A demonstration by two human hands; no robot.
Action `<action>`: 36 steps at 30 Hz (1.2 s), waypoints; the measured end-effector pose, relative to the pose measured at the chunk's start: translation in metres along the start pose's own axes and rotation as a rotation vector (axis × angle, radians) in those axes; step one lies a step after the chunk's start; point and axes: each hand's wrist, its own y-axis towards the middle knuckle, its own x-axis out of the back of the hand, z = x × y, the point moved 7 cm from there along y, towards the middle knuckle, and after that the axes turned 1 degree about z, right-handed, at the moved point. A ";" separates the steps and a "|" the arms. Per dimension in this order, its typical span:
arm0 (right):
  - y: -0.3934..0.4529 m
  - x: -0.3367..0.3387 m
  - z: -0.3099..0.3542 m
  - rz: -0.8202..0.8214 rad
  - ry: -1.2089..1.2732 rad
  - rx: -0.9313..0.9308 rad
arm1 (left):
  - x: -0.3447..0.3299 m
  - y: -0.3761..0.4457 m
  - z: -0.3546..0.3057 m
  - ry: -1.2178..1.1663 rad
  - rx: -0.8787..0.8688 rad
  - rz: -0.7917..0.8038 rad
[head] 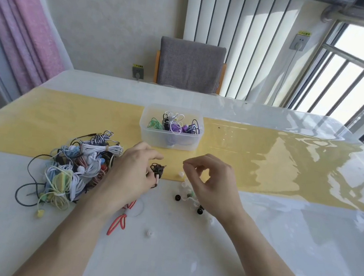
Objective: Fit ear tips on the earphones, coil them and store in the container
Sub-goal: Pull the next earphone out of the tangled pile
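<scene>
My left hand point(130, 173) holds a small dark coiled earphone bundle point(157, 170) just above the table, fingers curled round its lower end. My right hand point(212, 182) hovers to the right of it, thumb and forefinger curved toward each other; I cannot tell if anything is pinched between them. Loose ear tips point(187, 194), white, clear and black, lie under and beside the right hand. A clear plastic container point(168, 142) with several coiled earphones inside stands behind the hands. A tangled pile of earphones point(75, 167) lies to the left.
An orange-red cable point(119, 221) lies under my left forearm, with a single white ear tip point(149, 233) close by. The table point(278, 239) has a glossy cover and a yellow runner point(264, 161). A grey chair point(190, 65) stands at the far edge.
</scene>
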 end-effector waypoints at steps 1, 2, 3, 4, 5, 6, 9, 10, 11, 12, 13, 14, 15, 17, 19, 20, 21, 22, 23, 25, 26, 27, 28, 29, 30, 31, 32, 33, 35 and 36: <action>0.000 0.004 0.001 -0.026 0.013 0.001 | 0.003 0.000 -0.003 -0.039 -0.016 -0.034; 0.000 0.008 0.002 -0.056 0.023 0.006 | 0.006 0.001 -0.005 -0.079 -0.029 -0.070; 0.000 0.012 0.003 -0.082 0.038 0.010 | 0.010 0.001 -0.008 -0.128 -0.037 -0.115; 0.001 0.014 0.004 -0.104 0.056 0.010 | 0.015 0.000 -0.009 -0.193 -0.038 -0.166; 0.000 0.015 0.005 -0.122 0.080 0.007 | 0.020 -0.001 -0.010 -0.277 -0.027 -0.216; -0.001 0.015 0.006 -0.135 0.112 -0.001 | 0.024 -0.002 -0.011 -0.385 0.001 -0.253; -0.002 0.009 0.003 -0.104 0.289 -0.077 | 0.025 -0.002 -0.007 -0.882 0.116 -0.265; -0.003 0.005 0.002 -0.074 0.355 -0.103 | 0.022 -0.001 -0.007 -1.069 0.140 -0.248; -0.004 0.001 0.002 -0.040 0.426 -0.124 | 0.017 0.000 -0.007 -1.250 0.161 -0.223; -0.004 -0.003 0.003 -0.002 0.494 -0.141 | 0.012 0.001 -0.006 -1.411 0.189 -0.194; -0.005 -0.007 0.004 0.038 0.557 -0.155 | 0.007 0.002 -0.007 -1.532 0.213 -0.166; -0.007 -0.011 0.007 0.081 0.610 -0.165 | 0.004 0.001 -0.010 -1.605 0.229 -0.142; -0.008 -0.014 0.009 0.122 0.653 -0.173 | 0.001 0.001 -0.012 -1.636 0.235 -0.118; -0.010 -0.020 0.012 0.193 0.718 -0.173 | -0.004 -0.002 -0.022 -1.642 0.215 -0.053; -0.010 -0.021 0.013 0.221 0.743 -0.177 | -0.008 -0.004 -0.031 -1.625 0.177 -0.005; -0.009 -0.021 0.011 0.210 0.739 -0.188 | -0.010 -0.006 -0.033 -1.617 0.165 -0.003; -0.009 -0.019 0.010 0.189 0.736 -0.203 | -0.012 -0.006 -0.034 -1.609 0.160 -0.017; -0.008 -0.017 0.008 0.170 0.746 -0.218 | -0.013 -0.006 -0.034 -1.587 0.158 -0.049; -0.007 -0.015 0.007 0.156 0.766 -0.230 | -0.013 -0.007 -0.032 -1.532 0.152 -0.103; -0.006 -0.013 0.006 0.139 0.805 -0.238 | -0.009 -0.010 -0.034 -1.370 0.096 -0.216; -0.007 -0.013 0.006 0.133 0.814 -0.240 | -0.008 -0.013 -0.039 -1.292 0.052 -0.246; -0.007 -0.013 0.005 0.130 0.820 -0.241 | -0.008 -0.015 -0.043 -1.224 0.016 -0.265; -0.007 -0.014 0.005 0.131 0.826 -0.239 | -0.009 -0.016 -0.047 -1.169 -0.010 -0.278; -0.007 -0.014 0.005 0.134 0.835 -0.236 | -0.009 -0.017 -0.049 -1.133 -0.028 -0.291; -0.006 -0.015 0.004 0.133 0.843 -0.234 | -0.008 -0.018 -0.049 -1.085 -0.047 -0.315; -0.006 -0.013 0.004 0.125 0.848 -0.237 | -0.003 -0.018 -0.049 -1.007 -0.079 -0.354; -0.005 -0.011 0.003 0.108 0.847 -0.245 | 0.002 -0.020 -0.050 -0.895 -0.123 -0.395; -0.004 -0.008 0.002 0.086 0.845 -0.255 | 0.007 -0.021 -0.051 -0.775 -0.163 -0.428; -0.002 0.001 0.000 0.039 0.828 -0.254 | 0.016 -0.023 -0.055 -0.626 -0.214 -0.469; -0.001 0.005 -0.001 0.021 0.796 -0.236 | 0.021 -0.025 -0.058 -0.578 -0.238 -0.489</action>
